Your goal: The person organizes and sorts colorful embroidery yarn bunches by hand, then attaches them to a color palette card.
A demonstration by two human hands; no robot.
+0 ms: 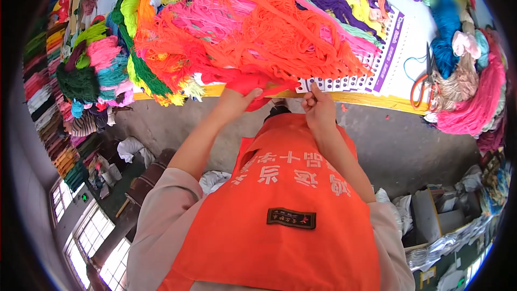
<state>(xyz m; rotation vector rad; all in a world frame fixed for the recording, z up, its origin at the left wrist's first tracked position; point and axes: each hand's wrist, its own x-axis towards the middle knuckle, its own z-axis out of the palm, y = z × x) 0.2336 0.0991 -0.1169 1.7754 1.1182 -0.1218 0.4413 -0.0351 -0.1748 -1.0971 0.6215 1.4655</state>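
Head view, looking down past an orange vest [280,221] to the near edge of the bench [377,99]. Image appeared inverted by the lens angle; the person's arms reached up-frame toward the bench.

Left hand [237,99]: grip clenched on a red yarn bundle [253,83] at the bench edge, thumb over the top of it, fingers wrapped beneath. The bundle lay at the foot of a large orange yarn heap [269,37] that spread across the middle of the bench.

Right hand [319,109]: fingertips pinched together at the edge of a white punched card [377,70], which bore rows of small holes and a purple printed strip. The grip looked closed on a thin strand or on the card edge itself; I could not tell which, as the fingers hid the contact point.

The card lay partly under the orange heap, its free end pointing toward the right side of the bench.

Around: pink yarn [204,13] and purple yarn [334,5] behind the orange heap; green skeins [134,0] to the left; blue yarn [446,27] and a pink-red heap [479,102] at the right. Orange-handled scissors [423,83] rested on the bench between the card and the right-hand heap. Stacked coloured skeins [48,75] lined the far left.
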